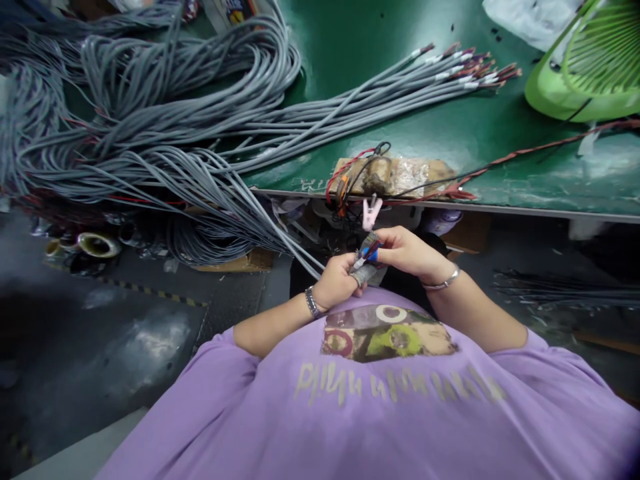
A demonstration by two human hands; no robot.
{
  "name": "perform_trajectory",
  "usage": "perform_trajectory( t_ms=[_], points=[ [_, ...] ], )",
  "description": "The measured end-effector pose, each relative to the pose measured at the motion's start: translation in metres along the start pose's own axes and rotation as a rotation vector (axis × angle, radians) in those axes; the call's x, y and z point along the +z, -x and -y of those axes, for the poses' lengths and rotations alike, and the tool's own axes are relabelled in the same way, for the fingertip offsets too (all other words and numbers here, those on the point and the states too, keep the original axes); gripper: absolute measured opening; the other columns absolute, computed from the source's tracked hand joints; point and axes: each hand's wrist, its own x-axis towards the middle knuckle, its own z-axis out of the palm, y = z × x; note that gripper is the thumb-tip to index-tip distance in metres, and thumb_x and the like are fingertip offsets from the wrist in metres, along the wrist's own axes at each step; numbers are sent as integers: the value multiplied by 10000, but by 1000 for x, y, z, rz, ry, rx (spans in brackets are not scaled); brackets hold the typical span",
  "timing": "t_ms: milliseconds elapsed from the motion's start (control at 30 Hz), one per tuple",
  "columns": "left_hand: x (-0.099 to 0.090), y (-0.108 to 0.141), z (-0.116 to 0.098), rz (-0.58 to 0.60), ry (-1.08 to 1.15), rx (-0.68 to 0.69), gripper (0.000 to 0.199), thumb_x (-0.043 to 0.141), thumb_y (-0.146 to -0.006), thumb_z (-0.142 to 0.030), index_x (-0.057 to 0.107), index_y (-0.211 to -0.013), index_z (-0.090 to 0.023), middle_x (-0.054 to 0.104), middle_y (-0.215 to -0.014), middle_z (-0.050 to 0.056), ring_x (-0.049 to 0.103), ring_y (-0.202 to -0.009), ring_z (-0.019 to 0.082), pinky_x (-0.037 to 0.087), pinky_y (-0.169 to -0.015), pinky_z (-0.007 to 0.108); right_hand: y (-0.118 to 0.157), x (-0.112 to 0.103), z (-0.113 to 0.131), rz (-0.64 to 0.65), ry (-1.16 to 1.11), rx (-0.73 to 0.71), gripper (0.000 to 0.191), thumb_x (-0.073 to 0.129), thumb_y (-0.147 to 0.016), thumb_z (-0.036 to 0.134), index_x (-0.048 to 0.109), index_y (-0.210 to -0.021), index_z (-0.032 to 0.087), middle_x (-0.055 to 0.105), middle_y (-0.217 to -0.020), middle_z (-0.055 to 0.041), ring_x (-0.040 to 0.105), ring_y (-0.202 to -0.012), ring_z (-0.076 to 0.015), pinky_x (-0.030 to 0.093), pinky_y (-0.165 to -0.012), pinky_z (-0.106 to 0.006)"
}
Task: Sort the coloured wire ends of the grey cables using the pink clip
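In front of my belly, just off the table edge, my left hand (339,281) is closed around the end of a grey cable (307,260). A small grey piece, perhaps a connector (369,241), and thin dark, red and blue wires (369,253) show between my hands. My right hand (411,253) pinches these wires near a blue bit; its fingertips partly hide them. The left thumb, seemingly in a grey wrap, presses close below. A pink clip (371,213) sits just above my fingers at the table edge.
Long grey cable bundles (190,120) lie across the green table (340,33), stripped ends (480,72) pointing right. At the edge is a wooden board (410,177) with a dark device and red-black leads. A green fan-like cage (590,67) stands at right. Coiled cables (200,243) lie below.
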Motion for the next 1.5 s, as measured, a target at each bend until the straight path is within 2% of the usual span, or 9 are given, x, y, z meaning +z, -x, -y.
perform_trajectory(
  t_ms=[167, 333, 433, 533, 667, 900, 1067, 1233, 1500],
  points=[
    [-1, -1, 3, -81, 60, 49, 383, 776, -730, -474, 566, -714, -153, 602, -535, -27, 540, -390, 77, 434, -389, 173, 3, -3, 2, -92, 33, -32, 374, 813, -700, 522, 737, -743, 158, 696, -683, -22, 577, -594, -106, 492, -572, -226],
    [-2, -4, 7, -204, 157, 87, 444, 769, -719, -559, 577, -784, -164, 622, -560, -39, 552, -403, 78, 445, -398, 175, 10, -4, -8, -131, -12, 55, 441, 869, -621, 525, 718, -822, 164, 690, -749, -30, 581, -616, -116, 497, -543, -231],
    [-3, -6, 9, -180, 151, 81, 451, 759, -728, -573, 588, -747, -156, 649, -582, -13, 580, -429, 88, 459, -419, 183, 10, 6, -19, -258, -81, -3, 400, 896, -595, 446, 689, -785, 162, 651, -715, 7, 524, -599, -87, 443, -522, -205],
    [-6, -7, 9, -79, 128, 66, 461, 744, -748, -579, 625, -700, -136, 686, -613, 40, 644, -506, 121, 520, -498, 214, 7, 16, -23, -323, -92, -55, 374, 874, -621, 448, 666, -742, 162, 624, -658, 20, 493, -571, -82, 406, -513, -212],
    [-10, -5, 11, -7, 107, 58, 467, 754, -741, -582, 658, -710, -126, 718, -653, 80, 688, -566, 158, 559, -558, 251, 2, 24, -15, -272, -79, -64, 396, 853, -640, 501, 632, -704, 178, 598, -589, 27, 471, -509, -87, 403, -492, -242],
    [-6, -5, 12, -183, 270, 95, 470, 738, -736, -602, 611, -770, -150, 712, -657, 41, 682, -546, 157, 523, -492, 237, -2, 34, -8, -307, -147, -66, 434, 851, -656, 537, 590, -705, 194, 544, -533, 39, 424, -449, -85, 365, -440, -254],
    [-6, -7, 10, -207, 295, 89, 472, 758, -708, -593, 571, -753, -162, 681, -612, 15, 645, -489, 131, 458, -438, 204, -3, 28, -19, -337, -144, -65, 415, 880, -637, 488, 615, -712, 179, 562, -570, 35, 428, -467, -70, 331, -454, -239],
    [-7, -6, 11, -161, 240, 107, 462, 726, -754, -587, 575, -707, -153, 671, -594, 26, 630, -479, 119, 439, -433, 199, -4, 27, -15, -221, -121, -28, 367, 844, -694, 486, 656, -813, 193, 631, -621, 12, 536, -512, -112, 373, -462, -244],
    [-5, -4, 13, -181, 232, 88, 412, 731, -765, -534, 607, -740, -142, 683, -619, 27, 638, -485, 118, 451, -433, 195, -6, 39, -16, -162, -247, -41, 390, 797, -750, 515, 559, -791, 208, 570, -510, 48, 538, -420, -125, 429, -439, -263]
  ],
)
